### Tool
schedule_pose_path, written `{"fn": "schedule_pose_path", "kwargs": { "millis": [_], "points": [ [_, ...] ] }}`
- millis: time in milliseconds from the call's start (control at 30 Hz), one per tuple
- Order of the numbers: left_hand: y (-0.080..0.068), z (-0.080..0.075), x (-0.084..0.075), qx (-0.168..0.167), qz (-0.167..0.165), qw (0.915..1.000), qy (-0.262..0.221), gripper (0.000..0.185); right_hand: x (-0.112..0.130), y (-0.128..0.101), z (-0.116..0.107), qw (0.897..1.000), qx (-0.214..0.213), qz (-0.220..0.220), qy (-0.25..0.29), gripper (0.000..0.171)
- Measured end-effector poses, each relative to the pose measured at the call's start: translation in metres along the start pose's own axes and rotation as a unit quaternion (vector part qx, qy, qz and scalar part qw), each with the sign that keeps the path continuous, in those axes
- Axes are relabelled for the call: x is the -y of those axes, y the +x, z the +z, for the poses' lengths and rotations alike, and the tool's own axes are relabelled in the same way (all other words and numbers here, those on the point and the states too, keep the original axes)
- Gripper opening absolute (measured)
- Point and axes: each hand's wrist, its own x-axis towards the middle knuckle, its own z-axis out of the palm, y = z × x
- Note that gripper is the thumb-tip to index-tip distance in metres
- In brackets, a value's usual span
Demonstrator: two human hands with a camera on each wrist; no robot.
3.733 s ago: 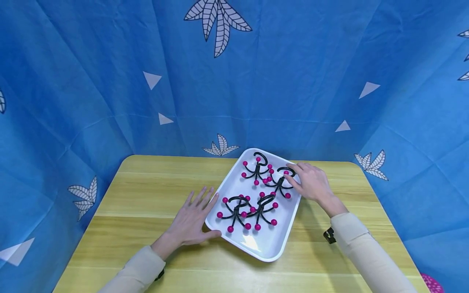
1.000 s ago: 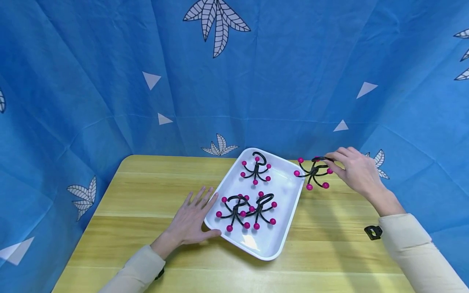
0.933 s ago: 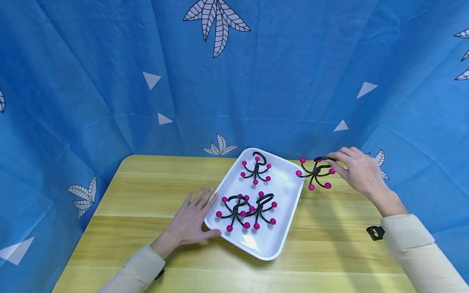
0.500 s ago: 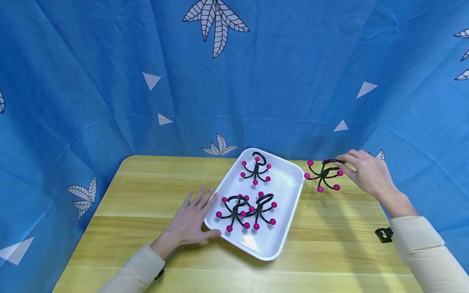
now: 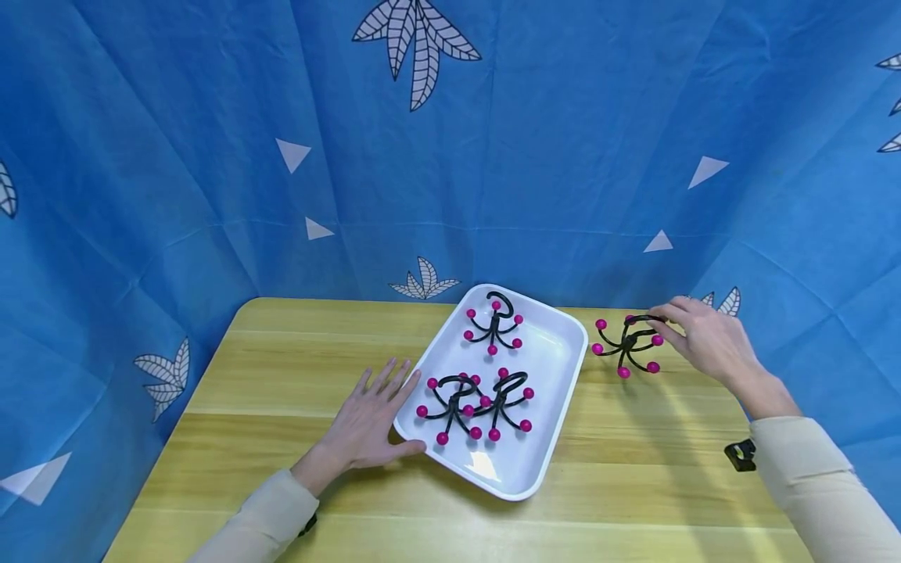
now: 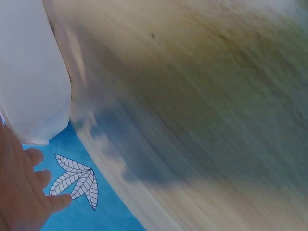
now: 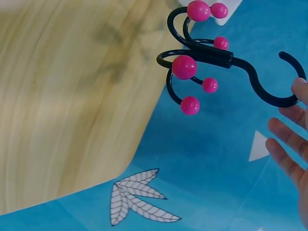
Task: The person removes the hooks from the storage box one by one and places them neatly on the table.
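A white tray (image 5: 545, 356) lies on a wooden table (image 5: 281, 375). In it are three black multi-arm hooks with pink ball tips: one at the far end (image 5: 494, 324) and two side by side nearer me (image 5: 457, 407) (image 5: 503, 399). My right hand (image 5: 707, 340) pinches the curved top of another such hook (image 5: 629, 344) just right of the tray, low over the table. The right wrist view shows this hook (image 7: 211, 53) with fingers (image 7: 288, 139) beside its curved end. My left hand (image 5: 369, 422) lies flat on the table, thumb against the tray's left edge.
Blue cloth with white leaf and triangle prints (image 5: 493, 156) hangs close around the table's back and sides. The left wrist view is blurred and shows the tray's outer wall (image 6: 29, 86) and the tabletop. A black clip (image 5: 739, 453) sits at my right cuff.
My right hand lifted one hook out of the tray, carried it right and lowered it toward the table. The left hand and the tray stayed put.
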Motion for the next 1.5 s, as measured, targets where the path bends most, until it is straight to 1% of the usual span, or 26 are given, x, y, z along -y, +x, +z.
{"fn": "schedule_pose_path", "kwargs": {
  "millis": [167, 367, 667, 833, 967, 1167, 1367, 1500],
  "points": [
    [0.0, -0.001, 0.0, 0.005, 0.0, 1.0, -0.001, 0.113, -0.005, -0.004, 0.007, 1.0, 0.028, 0.012, -0.005, 0.021],
    [0.001, -0.001, 0.0, 0.008, -0.003, 1.0, 0.002, 0.113, -0.01, -0.009, 0.017, 0.999, 0.045, 0.013, -0.002, 0.022],
    [0.001, 0.001, 0.001, 0.002, -0.002, 1.0, 0.004, 0.112, -0.017, -0.012, 0.031, 0.999, 0.049, 0.012, 0.002, 0.019],
    [0.002, 0.001, 0.0, 0.0, -0.003, 1.0, 0.009, 0.112, -0.019, -0.011, 0.034, 0.999, 0.049, 0.014, 0.0, 0.018],
    [0.001, -0.001, -0.001, 0.005, -0.004, 0.9999, 0.01, 0.112, -0.02, -0.008, 0.036, 0.999, 0.052, 0.013, 0.002, 0.019],
    [0.0, -0.003, -0.002, 0.015, -0.009, 0.9998, 0.006, 0.113, -0.022, -0.005, 0.038, 0.997, 0.067, 0.035, 0.006, 0.019],
    [0.0, -0.002, -0.001, 0.006, -0.008, 0.9999, 0.004, 0.112, -0.024, -0.004, 0.04, 0.996, 0.073, 0.043, 0.004, 0.019],
    [0.0, -0.002, -0.002, 0.008, -0.01, 0.9999, 0.003, 0.112, -0.025, -0.004, 0.04, 0.996, 0.075, 0.05, 0.003, 0.018]
  ]
}}
